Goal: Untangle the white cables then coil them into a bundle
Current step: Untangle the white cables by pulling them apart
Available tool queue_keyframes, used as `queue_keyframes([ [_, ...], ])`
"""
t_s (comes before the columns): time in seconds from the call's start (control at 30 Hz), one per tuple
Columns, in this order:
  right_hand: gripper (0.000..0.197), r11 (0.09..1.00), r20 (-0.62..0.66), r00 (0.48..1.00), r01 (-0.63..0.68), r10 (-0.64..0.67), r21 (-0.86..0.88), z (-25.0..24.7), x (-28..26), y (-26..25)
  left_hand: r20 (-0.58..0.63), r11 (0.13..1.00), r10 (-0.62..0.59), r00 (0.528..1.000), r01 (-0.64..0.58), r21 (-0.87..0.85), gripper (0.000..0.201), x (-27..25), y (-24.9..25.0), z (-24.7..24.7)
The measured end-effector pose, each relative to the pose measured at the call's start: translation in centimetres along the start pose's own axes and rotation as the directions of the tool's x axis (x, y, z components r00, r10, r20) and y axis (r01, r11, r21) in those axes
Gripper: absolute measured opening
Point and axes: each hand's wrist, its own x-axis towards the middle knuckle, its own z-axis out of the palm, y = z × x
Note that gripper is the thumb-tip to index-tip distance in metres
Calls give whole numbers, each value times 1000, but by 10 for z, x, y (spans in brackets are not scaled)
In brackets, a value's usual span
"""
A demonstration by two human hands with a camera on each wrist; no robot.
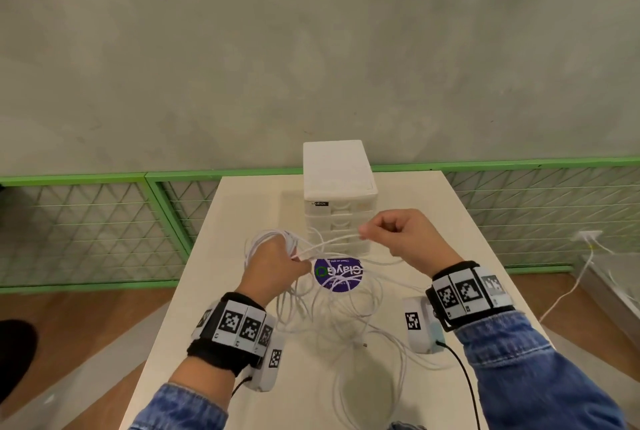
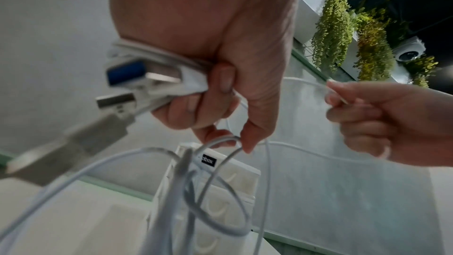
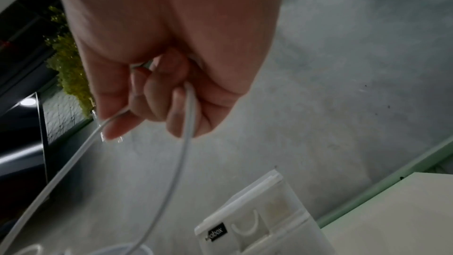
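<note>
- Gripping several loops of the thin white cables (image 1: 304, 294), the left hand (image 1: 273, 268) is raised above the pale rectangular table (image 1: 460, 232), left of centre, fingers curled round the gathered strands.
- Left hand, wrist view: the fingers (image 2: 218, 79) clamp the white plug housings of the cables (image 2: 220, 201); two metal USB plugs (image 2: 115, 100), one with a blue insert, stick out to the left of the fist. A third plug, blurred, lies close to the lens.
- Cables below the left grip: loops hang down from the fist in front of the white plastic drawer unit (image 2: 220, 185) and spread slack over the table.
- Right hand (image 1: 405, 239): raised to the right of the left hand, well apart from it, thumb and fingers pinching one cable strand that runs taut across to the left hand.
- Right hand, wrist view: the hand (image 3: 171, 65) is closed on the cable (image 3: 181, 162); one length leaves by the thumb side, another drops from between the curled fingers towards the table.
- Cable remainder: tangled slack loops lie on the table between and below the two wrists, partly over a round purple sticker (image 1: 337, 273).
- White plastic drawer unit (image 1: 337, 194): upright at the far middle of the table, behind both hands.
- Wrists: black bands with black-and-white square markers (image 1: 239, 324); blue denim sleeves (image 1: 519, 370).
- Surround: grey wall, green-framed mesh fence (image 1: 86, 232).
</note>
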Motion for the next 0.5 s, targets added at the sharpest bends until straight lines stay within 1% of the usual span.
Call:
queue_keyframes([
  [0.03, 18, 996, 51, 997, -51, 55, -77, 0, 0, 3, -18, 1000, -9, 1000, 9, 0, 31, 1, -2, -4],
  [0.07, 24, 971, 118, 985, -99, 127, -219, 2, 0, 8, -34, 1000, -12, 999, 12, -7, 32, 2, -3, -6],
  [0.1, 33, 910, 183, 958, -133, 219, -394, 5, 0, 15, -47, 1000, -13, 999, 12, -9, 32, 2, -4, -7],
  [0.13, 38, 819, 225, 922, -146, 316, -555, 9, 0, 24, -53, 1000, -8, 999, 8, -3, 31, 2, -4, -7],
  [0.17, 39, 730, 229, 892, -147, 390, -668, 13, 0, 32, -52, 1000, -1, 999, 1, 9, 30, 1, -4, -7],
  [0.2, 36, 673, 206, 884, -150, 419, -725, 18, -1, 39, -54, 1000, 9, 999, -8, 23, 30, 2, -4, -6],
  [0.23, 32, 658, 178, 894, -155, 411, -737, 20, -1, 44, -54, 999, 14, 998, -13, 31, 30, 2, -5, -5],
  [0.27, 27, 677, 161, 912, -152, 376, -720, 21, -1, 47, -55, 999, 14, 998, -12, 37, 30, 2, -5, -5],
  [0.3, 23, 725, 154, 935, -136, 319, -675, 19, -2, 48, -47, 999, 6, 999, -4, 37, 32, 3, -5, -6],
  [0.37, 14, 860, 138, 975, -83, 175, -504, 13, -1, 44, -6, 1000, -7, 1000, 7, 10, 38, 4, -8, -6],
  [0.4, 12, 919, 140, 983, -58, 121, -391, 10, -1, 40, 15, 1000, -10, 1000, 10, -18, 39, 5, -9, -5],
  [0.43, 14, 958, 156, 984, -39, 86, -284, 9, -2, 35, 31, 998, 1, 1000, 1, -56, 40, 4, -9, -4],
  [0.5, 16, 997, 198, 979, -25, 40, -77, 12, -4, 24, 60, 987, 54, 997, -44, -158, 38, 3, -7, -1],
])
